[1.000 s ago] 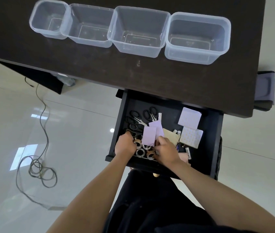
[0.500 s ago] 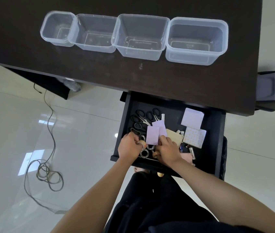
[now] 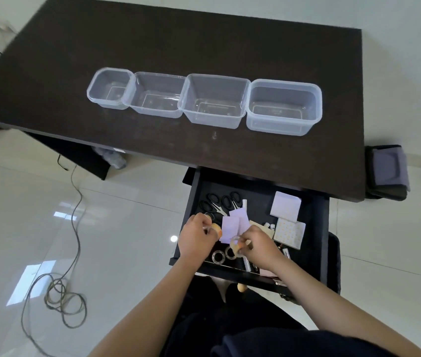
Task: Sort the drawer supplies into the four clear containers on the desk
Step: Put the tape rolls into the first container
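Observation:
Both hands are inside the open black drawer [image 3: 191, 199]. My left hand [image 3: 197, 239] grips a tan tape roll [image 3: 216, 228] at the drawer's front left. My right hand [image 3: 260, 247] pinches another tape roll [image 3: 235, 244] lifted a little above the drawer floor. Two more tape rolls [image 3: 219, 256] lie below, between the hands. Black-handled scissors [image 3: 218, 202] lie at the back left, lilac sticky notes [image 3: 232, 226] in the middle, and note pads [image 3: 285, 206] on the right. Four clear containers stand in a row on the dark desk: [image 3: 109, 88], [image 3: 156, 97], [image 3: 214, 100], [image 3: 284, 106].
The dark desk [image 3: 204, 47] overhangs the back of the drawer. A coiled cable [image 3: 62, 297] lies on the glossy white floor to the left. A dark bag [image 3: 387, 171] sits by the desk's right end. Small pens and tubes [image 3: 284, 251] lie at the drawer's front right.
Both hands have lifted slightly, each now holding a tape roll clear of the pile. The view has tilted up, showing more of the desk.

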